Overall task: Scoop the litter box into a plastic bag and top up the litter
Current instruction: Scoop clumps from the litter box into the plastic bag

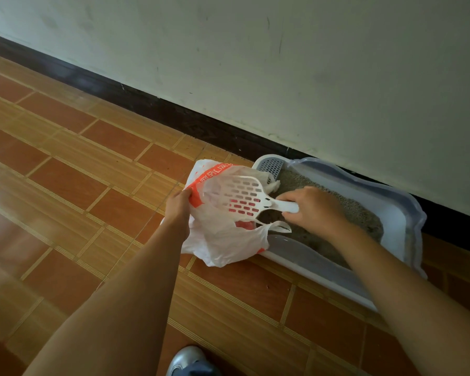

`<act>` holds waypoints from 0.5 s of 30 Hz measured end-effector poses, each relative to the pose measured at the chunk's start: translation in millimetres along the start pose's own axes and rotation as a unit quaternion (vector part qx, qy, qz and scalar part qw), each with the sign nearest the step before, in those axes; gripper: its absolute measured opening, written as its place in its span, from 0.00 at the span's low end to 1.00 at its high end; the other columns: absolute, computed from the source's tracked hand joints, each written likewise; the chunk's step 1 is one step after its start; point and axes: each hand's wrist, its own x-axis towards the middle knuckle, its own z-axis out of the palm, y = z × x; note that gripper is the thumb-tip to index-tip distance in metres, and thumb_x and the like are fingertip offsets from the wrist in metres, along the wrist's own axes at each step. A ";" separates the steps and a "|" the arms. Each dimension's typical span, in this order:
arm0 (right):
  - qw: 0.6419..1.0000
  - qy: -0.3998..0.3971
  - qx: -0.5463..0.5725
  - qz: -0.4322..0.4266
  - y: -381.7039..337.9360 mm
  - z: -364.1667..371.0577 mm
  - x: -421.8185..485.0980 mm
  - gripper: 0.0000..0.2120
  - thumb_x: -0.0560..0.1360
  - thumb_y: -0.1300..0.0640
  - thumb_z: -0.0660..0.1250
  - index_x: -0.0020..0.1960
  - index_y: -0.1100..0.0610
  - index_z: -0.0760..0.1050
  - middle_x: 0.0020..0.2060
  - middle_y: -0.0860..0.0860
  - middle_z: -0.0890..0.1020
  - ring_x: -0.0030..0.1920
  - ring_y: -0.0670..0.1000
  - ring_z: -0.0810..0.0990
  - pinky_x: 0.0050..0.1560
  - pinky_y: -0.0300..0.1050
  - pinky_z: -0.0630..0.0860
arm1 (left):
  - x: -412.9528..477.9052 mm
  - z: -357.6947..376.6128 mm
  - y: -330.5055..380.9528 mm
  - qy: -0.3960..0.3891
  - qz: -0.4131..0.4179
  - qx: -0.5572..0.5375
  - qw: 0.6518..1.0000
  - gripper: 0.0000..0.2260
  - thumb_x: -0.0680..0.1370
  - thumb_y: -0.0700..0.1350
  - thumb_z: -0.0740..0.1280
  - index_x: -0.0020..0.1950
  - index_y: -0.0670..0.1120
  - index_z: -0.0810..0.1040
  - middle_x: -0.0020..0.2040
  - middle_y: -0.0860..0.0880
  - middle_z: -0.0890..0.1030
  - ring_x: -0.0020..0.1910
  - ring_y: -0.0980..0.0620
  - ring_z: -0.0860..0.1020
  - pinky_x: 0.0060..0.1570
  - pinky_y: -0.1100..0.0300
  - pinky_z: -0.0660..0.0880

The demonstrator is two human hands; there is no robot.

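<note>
A thin, crinkled plastic bag (228, 242), translucent white with orange-red print, is seen on the floor (65, 185) at the left end of the litter box (399, 215), touching its near rim. The litter box is a shallow rectangular tray of smooth pale plastic with rounded corners and a raised, wavy rim, set against a dark skirting board (147, 101) below a scuffed off-white wall (282, 63). It is filled with grey, grainy litter (296, 180), and a grey slotted insert (273, 166) is lodged in its far left corner. The scoop (242, 196) is made of hard white plastic: a broad shovel-shaped head pierced by rows of oblong slots, with a short rounded handle. The floor is laid with glossy terracotta tiles framed by yellowish ribbed strips.

The bag's mouth is held open by the left grip (178, 210), which is pinched on the left rim, the arm stretched straight forward. The scoop's handle is grasped by the right grip (310, 208), knuckles up above the litter, so that the head is held over the bag's opening. A silver shoe toe (187, 360) is seen at the bottom edge.
</note>
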 end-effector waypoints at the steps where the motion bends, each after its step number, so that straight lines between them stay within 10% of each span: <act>1: 0.999 -0.007 0.033 0.019 5.1 -1.8 -3.6 0.18 0.73 0.51 0.67 0.62 0.44 0.75 0.52 0.48 0.81 0.45 0.48 0.78 0.42 0.44 0.76 | -0.3 2.7 0.4 0.001 -0.001 -0.003 1.000 0.11 0.82 0.44 0.57 0.41 0.46 0.73 0.40 0.50 0.77 0.37 0.55 0.75 0.50 0.56 0.71; 7: 0.981 -0.001 0.178 0.082 28.7 -21.7 -27.3 0.17 0.72 0.55 0.69 0.60 0.47 0.77 0.48 0.45 0.81 0.45 0.49 0.79 0.47 0.47 0.77 | -7.9 21.9 1.7 0.003 -0.010 -0.003 1.000 0.15 0.82 0.47 0.58 0.66 0.42 0.71 0.56 0.45 0.77 0.48 0.50 0.75 0.56 0.52 0.73; 15: 0.956 0.113 0.149 0.228 79.9 -24.8 -53.3 0.16 0.75 0.57 0.66 0.62 0.54 0.76 0.48 0.55 0.82 0.43 0.55 0.79 0.42 0.47 0.75 | -6.9 48.3 -0.8 -0.009 0.011 0.035 0.999 0.16 0.82 0.49 0.57 0.66 0.45 0.72 0.57 0.46 0.77 0.52 0.48 0.75 0.61 0.47 0.72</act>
